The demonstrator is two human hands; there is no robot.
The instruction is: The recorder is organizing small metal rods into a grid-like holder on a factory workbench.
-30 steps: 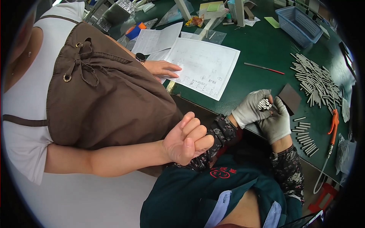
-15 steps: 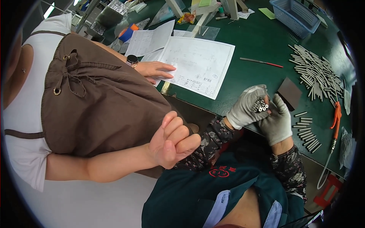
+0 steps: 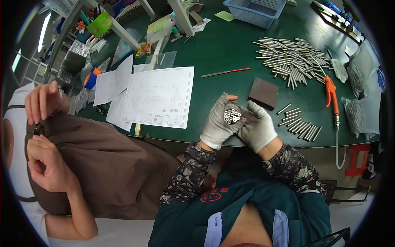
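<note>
My left hand (image 3: pixel 215 126), in a grey-white glove with bare fingertips, is closed around a bundle of short metal tubes (image 3: pixel 232 116), seen end-on. My right hand (image 3: pixel 258 128), gloved likewise, is curled against the bundle's right side; its lower fingers are partly hidden. Both hands are over the table's front edge. Beyond my right hand lies a dark brown block (image 3: pixel 263 93). To its right, several loose metal tubes (image 3: pixel 302 126) lie in a rough row. A large pile of similar tubes (image 3: pixel 290 59) is farther back.
An orange air gun (image 3: pixel 331 92) with a hose lies at the right, near plastic bags (image 3: pixel 362 111). A red-handled file (image 3: pixel 225 73) and printed sheets (image 3: pixel 160 96) are on the green table. A blue basket (image 3: pixel 255 12) stands behind. A person in a brown apron (image 3: pixel 103 164) is at my left.
The view has swung right. The other person's hands have drawn back from the papers and from beside my arm toward their own chest. My hands still hold the tube bundle.
</note>
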